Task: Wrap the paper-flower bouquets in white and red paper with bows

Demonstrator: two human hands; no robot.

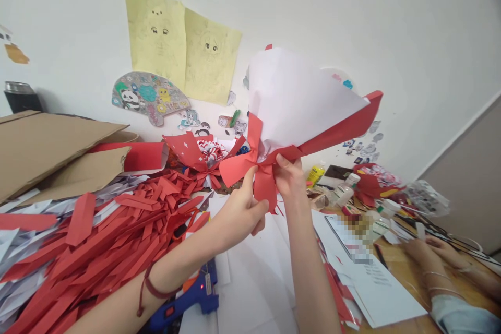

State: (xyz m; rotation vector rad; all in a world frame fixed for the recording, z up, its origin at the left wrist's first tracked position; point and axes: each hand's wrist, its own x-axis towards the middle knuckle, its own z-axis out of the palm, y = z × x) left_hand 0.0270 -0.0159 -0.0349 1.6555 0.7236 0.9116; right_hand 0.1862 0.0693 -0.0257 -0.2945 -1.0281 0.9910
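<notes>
A paper bouquet wrap [301, 99], white outside with red edges, is held up before the wall. Its narrow neck carries a red paper bow [237, 168] with loose tails. My right hand [289, 175] is closed around the neck, just right of the bow. The index finger of my left hand [248, 203] stretches out and its tip touches the bow's middle; the other fingers curl loosely below, with nothing seen in them. What the wrap contains is hidden from this side.
Folded red paper strips [117, 229] heap at left beside cardboard [50, 146]. A blue glue gun [191, 295] with a lit red light lies under my left forearm. White sheets [250, 271] cover the middle. Another bouquet [207, 154] stands behind. Another person's hands [422, 250] are at right.
</notes>
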